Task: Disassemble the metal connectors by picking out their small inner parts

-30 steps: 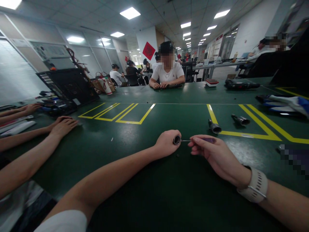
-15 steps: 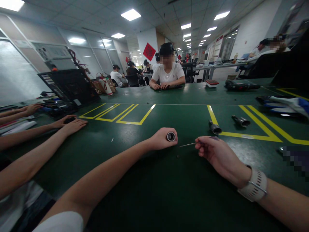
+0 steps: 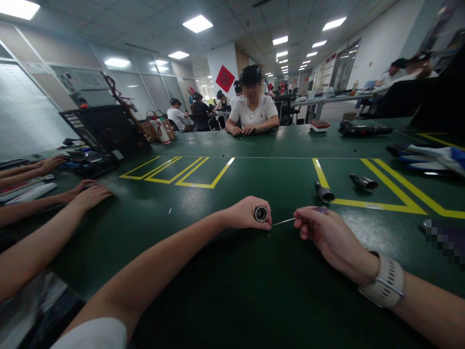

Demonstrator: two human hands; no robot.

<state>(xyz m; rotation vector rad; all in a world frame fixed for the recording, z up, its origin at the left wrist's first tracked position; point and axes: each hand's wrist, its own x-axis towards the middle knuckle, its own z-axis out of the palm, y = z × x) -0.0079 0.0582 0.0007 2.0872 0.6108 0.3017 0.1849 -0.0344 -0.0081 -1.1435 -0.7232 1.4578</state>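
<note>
My left hand (image 3: 250, 213) is closed around a cup-shaped metal part (image 3: 261, 214), whose round open end faces me. In my right hand (image 3: 323, 230) is a thin screwdriver (image 3: 285, 221), pinched in the fingers, with a bit of purple handle showing above the hand. Its slim shaft points left and its tip reaches the fingertips of my left hand; whether it touches them or the part I cannot tell. Just below the left fingertips lies a tiny ring-like piece (image 3: 269, 236) on the green table (image 3: 232, 291).
Two similar metal parts (image 3: 324, 192) (image 3: 364, 182) lie beyond my right hand by yellow tape. Blue-and-white gloves (image 3: 432, 157) and a black tool (image 3: 365, 129) are farther right. A co-worker's arms (image 3: 47, 237) rest at left; another person (image 3: 252, 111) sits opposite.
My left hand has moved slightly right and down with the metal part, closing the gap to the screwdriver tip. The co-worker's hands at left have drawn back leftward.
</note>
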